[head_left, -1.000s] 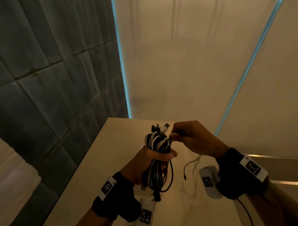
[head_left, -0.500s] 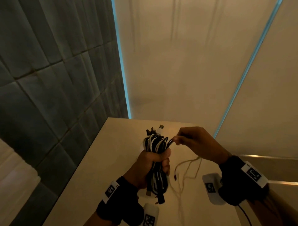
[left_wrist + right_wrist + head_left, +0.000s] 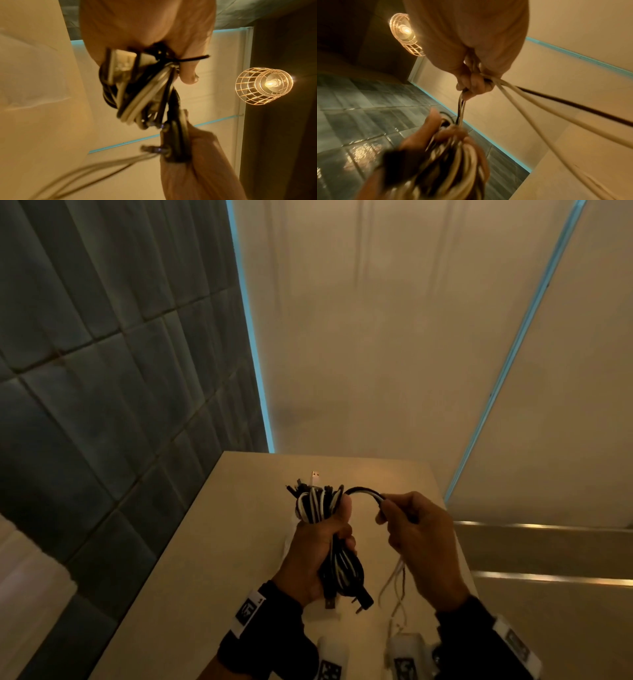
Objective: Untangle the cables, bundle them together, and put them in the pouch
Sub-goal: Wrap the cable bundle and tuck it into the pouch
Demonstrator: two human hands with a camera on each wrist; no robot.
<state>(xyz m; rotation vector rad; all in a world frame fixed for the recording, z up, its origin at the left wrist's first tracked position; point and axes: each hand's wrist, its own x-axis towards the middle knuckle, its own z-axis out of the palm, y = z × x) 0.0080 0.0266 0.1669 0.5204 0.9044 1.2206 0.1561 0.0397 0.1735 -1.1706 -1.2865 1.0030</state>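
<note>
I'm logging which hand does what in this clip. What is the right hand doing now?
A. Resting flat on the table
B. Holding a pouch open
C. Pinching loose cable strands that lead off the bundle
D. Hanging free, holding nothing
C: the right hand pinches black and white cable strands arching from the cable bundle, which the left hand grips.

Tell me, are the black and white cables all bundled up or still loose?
Mostly bundled. The left hand grips the black and white cable bundle, but the right hand pinches loose ends arching away.
</note>
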